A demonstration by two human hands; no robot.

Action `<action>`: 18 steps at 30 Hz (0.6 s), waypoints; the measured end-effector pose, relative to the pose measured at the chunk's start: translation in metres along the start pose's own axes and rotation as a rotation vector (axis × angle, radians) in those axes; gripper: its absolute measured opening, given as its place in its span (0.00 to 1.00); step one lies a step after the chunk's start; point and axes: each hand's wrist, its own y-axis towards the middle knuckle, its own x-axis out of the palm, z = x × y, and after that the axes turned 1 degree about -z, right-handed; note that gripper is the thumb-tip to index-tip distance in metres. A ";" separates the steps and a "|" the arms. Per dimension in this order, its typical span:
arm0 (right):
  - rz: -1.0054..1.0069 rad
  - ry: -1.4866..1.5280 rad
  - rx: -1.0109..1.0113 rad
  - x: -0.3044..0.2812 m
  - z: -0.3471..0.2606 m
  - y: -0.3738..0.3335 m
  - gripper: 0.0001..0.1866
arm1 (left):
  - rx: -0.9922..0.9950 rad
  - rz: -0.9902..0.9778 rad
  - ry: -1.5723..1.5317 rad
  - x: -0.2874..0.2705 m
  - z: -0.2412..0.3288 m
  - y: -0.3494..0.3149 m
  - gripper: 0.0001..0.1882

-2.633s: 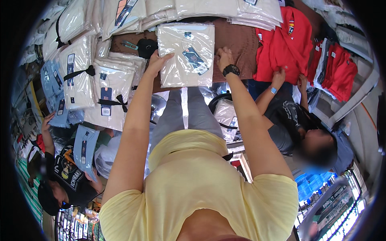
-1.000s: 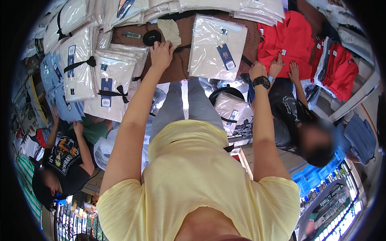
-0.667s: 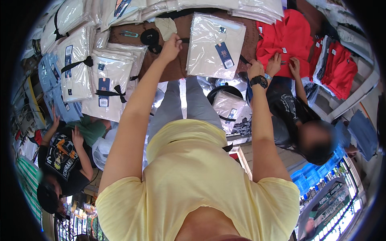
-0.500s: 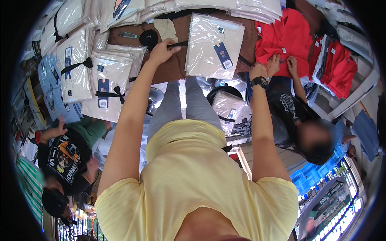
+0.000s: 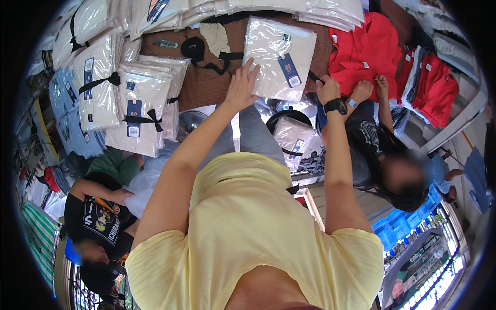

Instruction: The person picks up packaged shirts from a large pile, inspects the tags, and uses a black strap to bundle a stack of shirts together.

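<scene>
A stack of cream garments in clear plastic sleeves (image 5: 258, 44), with a dark blue hang tag (image 5: 288, 67), lies on the brown-covered table. My left hand (image 5: 242, 88) rests against its left front edge, fingers stretched out. Close by on the right, my right hand (image 5: 328, 89) has its fingers closed on the end of a black ribbon (image 5: 313, 76), which comes out from the pack's right side. On the left the ribbon lies slack and curled, near a black ribbon roll (image 5: 192, 48). The stretch between is hidden by the pack.
Thread snips (image 5: 167, 43) and a beige cloth scrap (image 5: 214, 36) lie near the roll. Tied garment packs (image 5: 147, 106) are piled at left, more along the back. A co-worker's hands (image 5: 361, 91) are beside red shirts (image 5: 361, 51) at right. Another person sits at left.
My left hand has let go of the ribbon and moved right and nearer, onto the pack's edge. The left ribbon has gone slack. My right hand has shifted slightly nearer.
</scene>
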 end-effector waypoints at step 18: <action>0.113 -0.262 0.039 -0.020 0.037 0.030 0.10 | -0.468 0.160 -0.142 -0.019 -0.119 0.043 0.15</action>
